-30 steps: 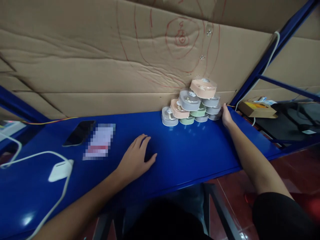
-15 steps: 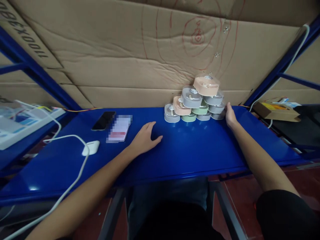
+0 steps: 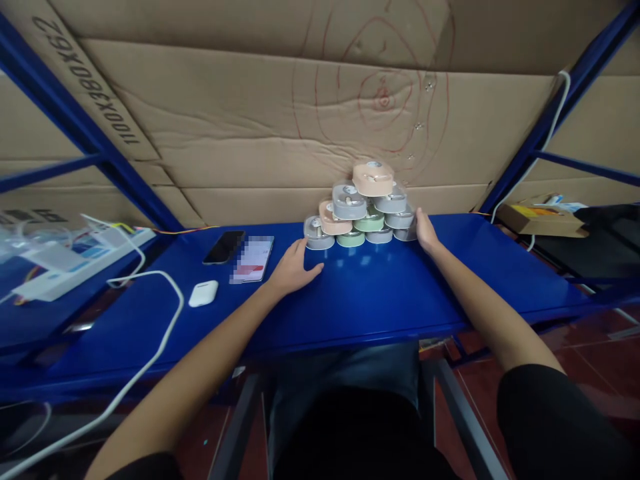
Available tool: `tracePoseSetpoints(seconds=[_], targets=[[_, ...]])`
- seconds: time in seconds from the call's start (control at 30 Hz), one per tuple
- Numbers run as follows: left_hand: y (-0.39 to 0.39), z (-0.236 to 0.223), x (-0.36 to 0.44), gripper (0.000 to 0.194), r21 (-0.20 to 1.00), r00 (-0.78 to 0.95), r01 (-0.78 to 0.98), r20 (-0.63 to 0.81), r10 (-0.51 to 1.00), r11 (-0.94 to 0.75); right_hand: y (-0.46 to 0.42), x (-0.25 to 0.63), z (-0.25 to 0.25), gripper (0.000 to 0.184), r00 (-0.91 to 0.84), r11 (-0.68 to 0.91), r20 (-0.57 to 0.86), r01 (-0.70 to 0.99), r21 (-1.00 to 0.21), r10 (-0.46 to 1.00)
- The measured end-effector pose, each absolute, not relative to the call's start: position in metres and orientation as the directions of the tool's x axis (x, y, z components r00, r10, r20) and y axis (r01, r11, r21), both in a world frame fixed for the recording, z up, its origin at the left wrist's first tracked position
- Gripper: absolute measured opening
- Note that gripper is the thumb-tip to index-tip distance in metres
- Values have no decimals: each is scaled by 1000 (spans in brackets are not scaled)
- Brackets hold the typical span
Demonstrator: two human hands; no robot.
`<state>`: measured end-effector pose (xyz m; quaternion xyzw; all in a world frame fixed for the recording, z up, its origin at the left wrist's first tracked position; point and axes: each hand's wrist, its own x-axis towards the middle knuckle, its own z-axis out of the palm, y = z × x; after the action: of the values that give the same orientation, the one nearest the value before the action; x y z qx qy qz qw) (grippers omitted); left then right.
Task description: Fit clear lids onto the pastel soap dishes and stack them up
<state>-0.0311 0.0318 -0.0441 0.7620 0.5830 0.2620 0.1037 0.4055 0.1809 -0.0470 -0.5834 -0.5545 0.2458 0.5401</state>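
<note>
A pyramid of small rounded boxes with clear lids stands against the cardboard at the back of the blue table [image 3: 365, 293]. A peach box [image 3: 373, 180] tops it, above grey, green and peach boxes in lower rows. My right hand [image 3: 427, 230] is upright at the pyramid's right end, fingers extended, against or very close to the bottom-right grey box [image 3: 406, 233]. By the bottom-left grey box [image 3: 319, 235] is my left hand [image 3: 294, 268], thumb and fingers apart, gripping nothing; its fingertips reach the box's near-left corner, and I cannot tell whether they touch.
Left of my left hand lie a lit phone [image 3: 256, 259], a dark phone [image 3: 223, 247] and a white earbud case [image 3: 203, 293]. A white cable [image 3: 170, 330] crosses the table's left side. Blue posts [image 3: 135, 180] rise at both sides; a cardboard box [image 3: 545, 220] is beyond the right one.
The whole pyramid has shifted left along the table, with my right hand following at its right end. My left hand is now closer to its left end. The camera view has shifted too.
</note>
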Motion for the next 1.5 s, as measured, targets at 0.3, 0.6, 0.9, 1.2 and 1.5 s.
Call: tracePoseSetpoints(seconds=[0.3, 0.6, 0.9, 1.2, 1.5], targets=[[36, -46, -38, 92, 461, 70, 861, 313, 947, -216, 175, 369, -39, 88, 307, 118, 256, 404, -907, 916], [34, -47, -37, 82, 457, 56, 850, 414, 909, -261, 145, 329, 31, 78, 217, 447, 753, 691, -568, 621], [28, -39, -30, 55, 425, 64, 839, 544, 837, -340, 174, 214, 106, 99, 56, 322, 665, 843, -432, 745], [18, -27, -20, 46, 427, 89, 803, 605, 791, -417, 138, 247, 102, 79, -57, 457, 773, 833, -313, 632], [7, -21, -21, 77, 663, 242, 398, 591, 770, -634, 48, 291, 54, 73, -619, 764, 481, 343, -546, 621]])
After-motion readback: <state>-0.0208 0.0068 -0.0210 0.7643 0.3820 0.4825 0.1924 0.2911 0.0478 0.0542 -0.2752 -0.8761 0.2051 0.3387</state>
